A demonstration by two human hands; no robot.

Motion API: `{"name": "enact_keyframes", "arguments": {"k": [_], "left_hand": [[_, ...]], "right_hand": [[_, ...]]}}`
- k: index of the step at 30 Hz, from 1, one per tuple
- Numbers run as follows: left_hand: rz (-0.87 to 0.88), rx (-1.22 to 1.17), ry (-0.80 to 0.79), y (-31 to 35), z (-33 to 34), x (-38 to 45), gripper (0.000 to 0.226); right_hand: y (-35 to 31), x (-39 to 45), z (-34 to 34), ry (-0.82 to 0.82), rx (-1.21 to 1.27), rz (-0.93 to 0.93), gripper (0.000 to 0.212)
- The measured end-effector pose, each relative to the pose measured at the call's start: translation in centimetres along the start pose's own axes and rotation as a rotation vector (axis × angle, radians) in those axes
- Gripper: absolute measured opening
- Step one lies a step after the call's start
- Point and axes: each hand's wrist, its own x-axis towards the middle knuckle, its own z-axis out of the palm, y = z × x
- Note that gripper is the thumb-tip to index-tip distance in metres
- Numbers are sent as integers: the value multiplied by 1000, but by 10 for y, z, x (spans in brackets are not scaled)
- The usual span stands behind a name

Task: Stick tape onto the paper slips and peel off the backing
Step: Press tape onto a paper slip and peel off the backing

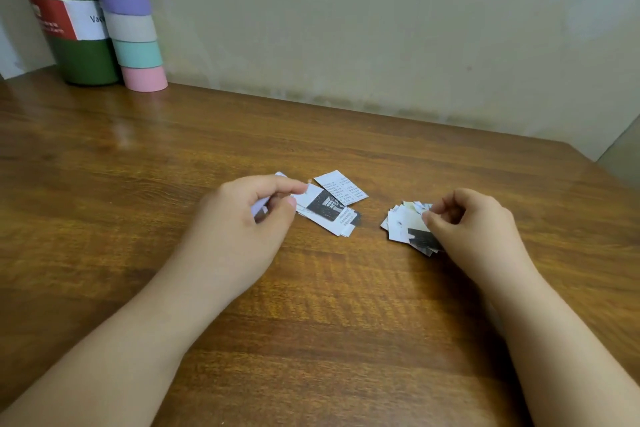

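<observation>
the left hand is curled over the wooden table, its thumb and forefinger pinching the near end of a printed paper slip that lies on top of a small overlapping group of slips. a pale lilac piece, possibly tape, shows inside the curl of the same hand; what it is cannot be told for certain. just beyond the fingertips of this hand, a single text-printed slip lies flat, touching or slightly overlapping the group.

the right hand is curled, its fingertips gathered at the top of a second pile of slips, which sits directly in front of and partly beneath the fingers. whether the fingers actually pinch a slip or only touch the pile cannot be told. the two piles are apart, with bare wood between them, and lie between the two hands.

far beyond the left hand, at the back edge against the wall, a stack of pastel tape rolls stands upright, touching a dark green bottle on its outer side.
</observation>
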Motion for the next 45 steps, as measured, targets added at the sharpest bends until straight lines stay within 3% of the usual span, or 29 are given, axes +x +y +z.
{"name": "enact_keyframes", "arguments": {"k": [7, 13, 16, 22, 27, 30, 35, 37, 39, 43, 45], "left_hand": [[57, 205, 127, -5, -3, 3, 39], [155, 56, 39, -2, -5, 4, 59], [53, -42, -42, -4, -4, 4, 62], [-83, -170, -4, -2, -9, 9, 52], [-101, 16, 46, -7, -9, 10, 36], [-152, 12, 112, -8, -9, 11, 30], [-189, 29, 121, -7, -10, 13, 27], [-181, 41, 105, -7, -10, 12, 28], [-185, 50, 95, -7, -10, 12, 28], [-193, 70, 75, -3, -12, 11, 27], [-188, 81, 67, -2, -13, 10, 27]], "right_hand": [[-8, -9, 4, -21, 97, -92, 10], [-13, -14, 5, -14, 179, -132, 10], [-18, -20, 7, -9, 208, -180, 11], [-42, -21, 11, -136, 83, -259, 17], [-70, 6, 26, -285, -212, -188, 35], [-72, 29, 47, -308, -304, -110, 35], [-73, 55, 69, -390, -374, 34, 52], [-77, 57, 69, -402, -325, 69, 49], [-78, 55, 68, -367, -208, 35, 33], [-78, 41, 53, -207, 38, -79, 10], [-78, 33, 37, -160, 126, -112, 13]]}}
